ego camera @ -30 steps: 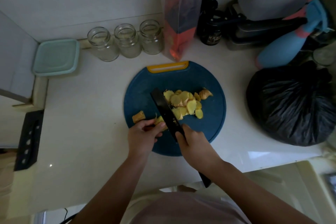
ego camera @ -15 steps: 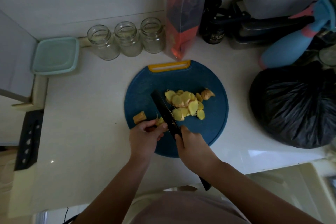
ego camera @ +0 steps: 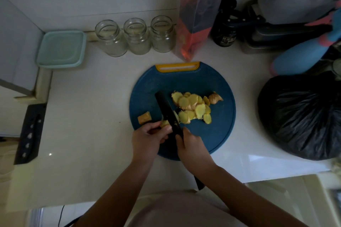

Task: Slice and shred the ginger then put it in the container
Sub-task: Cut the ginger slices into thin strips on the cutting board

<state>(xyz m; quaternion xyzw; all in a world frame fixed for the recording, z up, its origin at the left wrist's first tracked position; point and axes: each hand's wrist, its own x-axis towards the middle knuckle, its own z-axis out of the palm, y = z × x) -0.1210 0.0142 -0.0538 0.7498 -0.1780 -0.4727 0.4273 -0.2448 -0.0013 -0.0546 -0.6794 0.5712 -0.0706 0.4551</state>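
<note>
A round blue cutting board (ego camera: 199,83) with a yellow handle lies on the white counter. A pile of yellow ginger slices (ego camera: 193,107) sits at its middle, with a knobby end piece (ego camera: 215,97) to the right and a small offcut (ego camera: 144,117) at the left edge. My left hand (ego camera: 147,139) pinches a small ginger stub (ego camera: 164,123) on the board. My right hand (ego camera: 191,146) grips a black knife (ego camera: 167,111), whose blade stands against the stub. A teal lidded container (ego camera: 61,49) sits at the back left.
Three glass jars (ego camera: 135,36) stand in a row behind the board, beside a tall plastic bag (ego camera: 195,24). A black bin bag (ego camera: 302,116) lies to the right. Dark bottles and a blue spray bottle (ego camera: 302,55) crowd the back right. A black knife sheath (ego camera: 30,132) lies at the left.
Both hands keep their hold. The blade stays against the ginger stub, shifting only slightly; the view has nudged a little.
</note>
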